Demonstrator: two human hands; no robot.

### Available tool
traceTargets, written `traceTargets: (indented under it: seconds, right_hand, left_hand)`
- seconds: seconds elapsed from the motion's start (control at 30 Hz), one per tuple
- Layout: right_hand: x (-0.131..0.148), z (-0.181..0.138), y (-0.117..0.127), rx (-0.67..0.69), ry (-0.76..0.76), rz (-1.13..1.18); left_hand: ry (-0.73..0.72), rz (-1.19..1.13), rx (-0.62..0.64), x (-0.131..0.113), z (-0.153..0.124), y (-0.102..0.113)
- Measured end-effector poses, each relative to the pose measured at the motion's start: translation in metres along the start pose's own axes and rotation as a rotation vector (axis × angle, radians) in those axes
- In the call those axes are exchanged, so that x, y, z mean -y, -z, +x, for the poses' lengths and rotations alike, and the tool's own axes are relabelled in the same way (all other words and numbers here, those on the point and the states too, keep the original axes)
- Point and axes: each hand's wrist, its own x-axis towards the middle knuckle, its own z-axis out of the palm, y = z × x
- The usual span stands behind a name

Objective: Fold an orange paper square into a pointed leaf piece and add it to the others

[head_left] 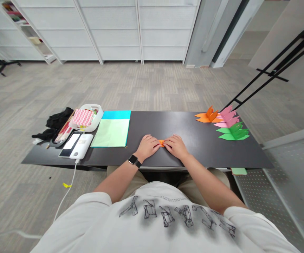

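Observation:
A small folded piece of orange paper (161,143) lies on the dark table (152,123) in front of me, mostly covered by my fingers. My left hand (148,146), with a black watch on the wrist, closes its fingertips on the paper's left end. On the right end press the fingers of my right hand (176,145). Only the middle strip of the paper shows between the hands. At the table's far right stand folded paper flowers: an orange one (208,115), a pink one (228,116) and a green one (233,131).
Left of my hands lies a stack of light green and blue paper sheets (112,133). Beyond it are a white basket (99,116), a white power bank (81,147) with a cable, a phone (70,144) and black cloth (59,119). A black metal stand (270,72) rises behind the flowers.

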Motion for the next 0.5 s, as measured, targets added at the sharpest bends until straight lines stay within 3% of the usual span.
traceTargets:
  seconds: [0.23, 0.5]
  right_hand:
    - [0.002, 0.003, 0.003, 0.014, -0.016, 0.009]
    - [-0.003, 0.005, -0.003, -0.021, -0.066, 0.016]
  left_hand:
    - [0.070, -0.006, 0.042, -0.007, 0.012, 0.006]
    - [0.189, 0.015, 0.192, -0.011, 0.037, 0.012]
